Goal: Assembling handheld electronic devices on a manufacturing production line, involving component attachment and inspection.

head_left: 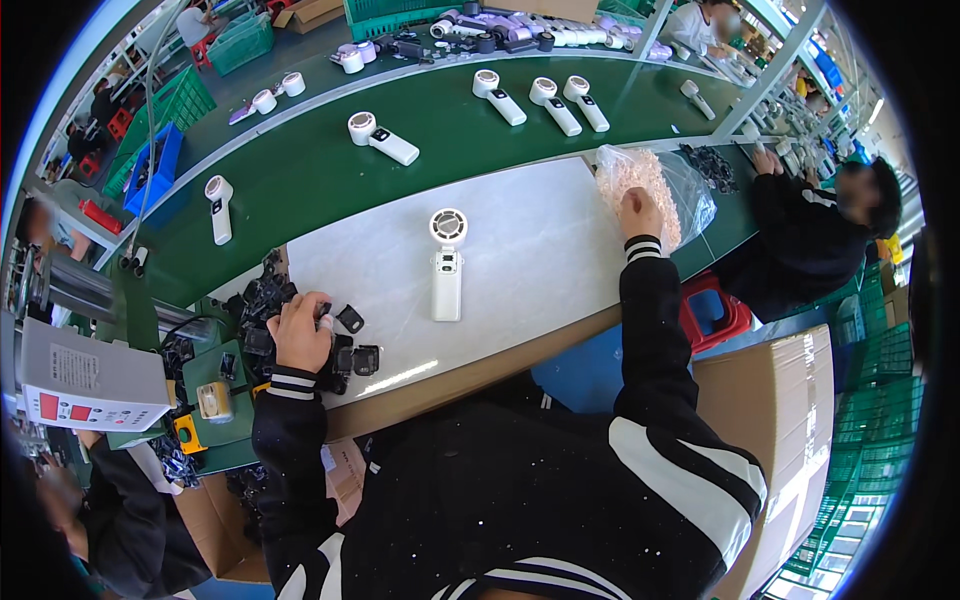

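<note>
One white handheld fan (447, 285), round-headed with dark vents, lies on the pale board (530, 240); six similar fans (394, 146) dot the green surface (300, 180). Left hand (300, 335) half-curls over black parts (262, 310), right hand (640, 215) dips into one bag of pinkish pieces (658, 190), fingers bent; either's grip, can't tell.
</note>
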`<action>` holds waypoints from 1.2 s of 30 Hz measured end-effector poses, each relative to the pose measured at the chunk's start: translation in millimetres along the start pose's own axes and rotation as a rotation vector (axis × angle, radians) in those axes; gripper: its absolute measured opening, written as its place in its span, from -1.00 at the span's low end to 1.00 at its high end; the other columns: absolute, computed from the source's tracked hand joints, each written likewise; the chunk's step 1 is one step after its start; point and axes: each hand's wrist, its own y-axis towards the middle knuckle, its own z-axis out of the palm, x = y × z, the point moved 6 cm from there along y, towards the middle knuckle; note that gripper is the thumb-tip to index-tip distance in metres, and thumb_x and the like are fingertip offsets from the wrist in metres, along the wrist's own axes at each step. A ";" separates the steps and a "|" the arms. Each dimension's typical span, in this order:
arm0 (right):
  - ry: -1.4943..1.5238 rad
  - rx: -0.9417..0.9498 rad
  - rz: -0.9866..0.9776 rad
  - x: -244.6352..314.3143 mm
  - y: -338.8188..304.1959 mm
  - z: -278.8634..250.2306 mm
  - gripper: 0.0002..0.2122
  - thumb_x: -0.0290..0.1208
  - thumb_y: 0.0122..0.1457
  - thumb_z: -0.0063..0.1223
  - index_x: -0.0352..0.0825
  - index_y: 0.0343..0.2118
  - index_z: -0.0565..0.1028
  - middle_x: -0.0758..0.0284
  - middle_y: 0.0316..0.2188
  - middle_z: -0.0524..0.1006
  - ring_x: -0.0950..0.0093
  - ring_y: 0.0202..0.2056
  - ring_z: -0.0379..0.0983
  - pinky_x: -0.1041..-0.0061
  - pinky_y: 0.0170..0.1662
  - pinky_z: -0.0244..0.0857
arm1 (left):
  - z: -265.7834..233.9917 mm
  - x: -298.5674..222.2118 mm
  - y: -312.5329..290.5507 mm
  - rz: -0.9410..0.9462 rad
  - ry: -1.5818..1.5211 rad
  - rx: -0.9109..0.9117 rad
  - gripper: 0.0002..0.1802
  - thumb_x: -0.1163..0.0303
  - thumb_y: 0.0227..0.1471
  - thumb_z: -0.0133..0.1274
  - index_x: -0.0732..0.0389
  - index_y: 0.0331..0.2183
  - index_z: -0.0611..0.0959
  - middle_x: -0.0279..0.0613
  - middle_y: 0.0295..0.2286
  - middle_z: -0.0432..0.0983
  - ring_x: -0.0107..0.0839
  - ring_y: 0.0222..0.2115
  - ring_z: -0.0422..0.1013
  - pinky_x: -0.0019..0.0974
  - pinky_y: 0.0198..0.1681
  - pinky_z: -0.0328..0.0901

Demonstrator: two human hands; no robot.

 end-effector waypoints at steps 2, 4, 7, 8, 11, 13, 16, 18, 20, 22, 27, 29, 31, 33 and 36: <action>0.337 -0.098 0.051 -11.2 5.1 0.3 -0.89 -0.39 0.10 0.09 -0.31 -0.37 0.49 0.28 -0.50 0.52 0.36 -0.38 0.49 0.47 -0.26 0.38 | -8.1 -6.3 2.4 0.004 -0.067 -0.049 -0.71 0.45 -0.09 0.09 0.11 -0.22 0.55 -0.27 -0.37 0.43 -0.29 -0.31 0.35 -0.22 -0.09 0.11; 0.672 -0.197 0.100 -25.3 5.8 0.6 -0.90 -0.43 0.12 0.09 -0.33 -0.39 0.46 0.29 -0.53 0.50 0.41 -0.42 0.50 0.52 -0.29 0.38 | -14.8 -14.0 4.7 0.006 -0.136 -0.096 -0.73 0.49 -0.09 0.08 0.15 -0.24 0.55 -0.25 -0.40 0.44 -0.30 -0.34 0.36 -0.24 -0.10 0.14; 0.824 -0.246 0.109 -3.4 -3.5 -2.3 -0.91 -0.46 0.13 0.08 -0.34 -0.40 0.43 0.29 -0.54 0.49 0.44 -0.46 0.49 0.55 -0.32 0.39 | -13.0 -38.3 6.6 0.005 -0.603 -0.072 -0.73 0.58 -0.11 0.08 0.20 -0.26 0.54 -0.23 -0.40 0.47 -0.33 -0.34 0.38 -0.29 -0.12 0.22; 0.903 -0.273 0.112 9.7 -8.0 -1.6 -0.91 -0.47 0.13 0.07 -0.35 -0.40 0.42 0.29 -0.55 0.49 0.45 -0.48 0.48 0.56 -0.33 0.40 | -6.3 -58.0 5.4 0.046 -0.706 -0.007 -0.73 0.60 -0.11 0.08 0.21 -0.26 0.53 -0.21 -0.35 0.48 -0.32 -0.31 0.39 -0.32 -0.13 0.25; 1.066 -0.268 0.155 37.3 -24.8 17.4 -0.89 -0.52 0.14 0.06 -0.34 -0.42 0.35 0.29 -0.57 0.45 0.48 -0.54 0.45 0.57 -0.37 0.41 | 23.2 -113.3 3.1 0.322 -0.856 0.122 -0.78 0.59 -0.09 0.08 0.23 -0.30 0.51 -0.16 -0.15 0.45 -0.27 -0.19 0.37 -0.31 -0.07 0.25; 1.108 -0.182 0.154 55.8 -40.0 45.6 -0.88 -0.53 0.13 0.07 -0.33 -0.43 0.34 0.31 -0.57 0.43 0.49 -0.55 0.43 0.55 -0.38 0.41 | 35.3 -141.5 -3.1 0.358 -0.829 0.067 -0.80 0.58 -0.08 0.08 0.23 -0.31 0.50 -0.15 -0.09 0.40 -0.25 -0.12 0.33 -0.30 -0.02 0.23; 1.093 0.010 0.205 86.2 -64.8 72.5 -0.85 -0.57 0.11 0.06 -0.29 -0.46 0.30 0.37 -0.59 0.37 0.53 -0.59 0.36 0.57 -0.44 0.38 | 54.3 -163.6 -6.1 0.384 -0.840 -0.031 -0.82 0.57 -0.08 0.09 0.22 -0.34 0.49 -0.14 0.02 0.30 -0.16 0.05 0.22 -0.24 0.10 0.17; 1.057 0.059 0.229 101.2 -72.8 67.8 -0.86 -0.58 0.11 0.06 -0.30 -0.44 0.30 0.36 -0.57 0.39 0.52 -0.60 0.37 0.58 -0.47 0.35 | 66.0 -166.2 -12.2 0.348 -0.859 -0.034 -0.82 0.58 -0.08 0.09 0.23 -0.34 0.49 -0.14 0.03 0.30 -0.15 0.09 0.20 -0.23 0.11 0.17; 1.053 0.128 0.298 106.3 -74.3 65.3 -0.88 -0.59 0.10 0.03 -0.30 -0.43 0.30 0.36 -0.56 0.38 0.53 -0.60 0.36 0.60 -0.49 0.32 | 68.7 -170.1 -16.9 0.329 -0.882 -0.042 -0.81 0.60 -0.09 0.07 0.24 -0.34 0.47 -0.14 0.03 0.29 -0.13 0.12 0.18 -0.23 0.12 0.17; 1.085 0.150 0.344 104.8 -75.1 66.6 -0.89 -0.59 0.10 0.02 -0.30 -0.43 0.31 0.37 -0.56 0.36 0.56 -0.60 0.34 0.61 -0.48 0.32 | 72.0 -173.1 -20.8 0.293 -0.904 -0.019 -0.81 0.61 -0.09 0.06 0.24 -0.34 0.46 -0.15 0.03 0.29 -0.14 0.12 0.19 -0.23 0.12 0.18; 0.988 0.114 0.286 98.0 -74.5 68.7 -0.93 -0.56 0.13 0.01 -0.31 -0.38 0.36 0.37 -0.54 0.38 0.55 -0.55 0.37 0.59 -0.46 0.36 | 77.1 -169.1 -23.5 0.318 -0.947 -0.093 -0.80 0.63 -0.10 0.05 0.24 -0.35 0.44 -0.15 0.00 0.34 -0.16 0.08 0.23 -0.25 0.07 0.22; 0.968 0.083 0.247 94.2 -73.1 69.4 -0.92 -0.52 0.15 0.03 -0.32 -0.34 0.37 0.36 -0.52 0.39 0.54 -0.53 0.38 0.57 -0.44 0.40 | 76.5 -165.8 -22.9 0.303 -0.992 -0.109 -0.80 0.63 -0.11 0.04 0.24 -0.36 0.43 -0.16 -0.01 0.36 -0.17 0.07 0.24 -0.25 0.05 0.22; 0.966 0.087 0.227 97.7 -73.1 69.5 -0.93 -0.52 0.15 0.03 -0.32 -0.34 0.38 0.37 -0.52 0.39 0.55 -0.52 0.37 0.57 -0.42 0.40 | 75.0 -165.7 -22.2 0.300 -1.003 -0.107 -0.80 0.63 -0.11 0.04 0.24 -0.36 0.43 -0.16 -0.02 0.38 -0.17 0.06 0.25 -0.25 0.05 0.22; 0.962 0.091 0.191 101.7 -73.3 68.9 -0.93 -0.51 0.16 0.03 -0.32 -0.34 0.39 0.38 -0.52 0.40 0.56 -0.50 0.36 0.56 -0.40 0.42 | 73.2 -166.7 -21.4 0.295 -1.023 -0.100 -0.79 0.63 -0.11 0.04 0.24 -0.35 0.43 -0.17 -0.04 0.40 -0.18 0.04 0.26 -0.25 0.05 0.22; 0.968 0.096 0.169 101.2 -73.4 71.3 -0.94 -0.51 0.17 0.03 -0.33 -0.34 0.40 0.39 -0.52 0.40 0.57 -0.50 0.34 0.57 -0.38 0.41 | 73.5 -165.4 -19.7 0.297 -1.044 -0.096 -0.79 0.63 -0.12 0.04 0.24 -0.35 0.43 -0.17 -0.05 0.41 -0.19 0.03 0.27 -0.26 0.05 0.21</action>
